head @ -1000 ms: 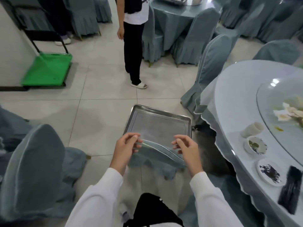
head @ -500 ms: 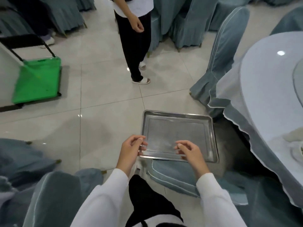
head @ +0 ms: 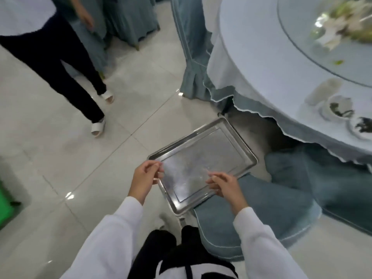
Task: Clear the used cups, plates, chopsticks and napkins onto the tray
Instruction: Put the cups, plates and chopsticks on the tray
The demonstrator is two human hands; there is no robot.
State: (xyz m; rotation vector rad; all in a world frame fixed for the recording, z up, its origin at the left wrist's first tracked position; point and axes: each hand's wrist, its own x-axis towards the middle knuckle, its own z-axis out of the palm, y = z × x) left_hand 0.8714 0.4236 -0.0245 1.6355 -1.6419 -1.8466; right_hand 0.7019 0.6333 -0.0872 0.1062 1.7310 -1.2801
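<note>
Both hands gripping the empty steel tray (head: 203, 164), left hand (head: 146, 177) and right hand (head: 224, 185) on its near rim. Best kept level, then parked on the chair seat (head: 261, 210) near the dirty dishes (head: 340, 109).

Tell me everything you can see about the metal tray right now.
The tray is a shallow rectangular pan of shiny, scuffed silver metal with a raised rolled rim and rounded corners. Nothing lies in it. It sits turned at an angle, part of it over the seat of a blue-grey covered chair, beside the round table. The left hand grips its near-left edge; the right hand is at its near edge, contact unclear through blur.
</note>
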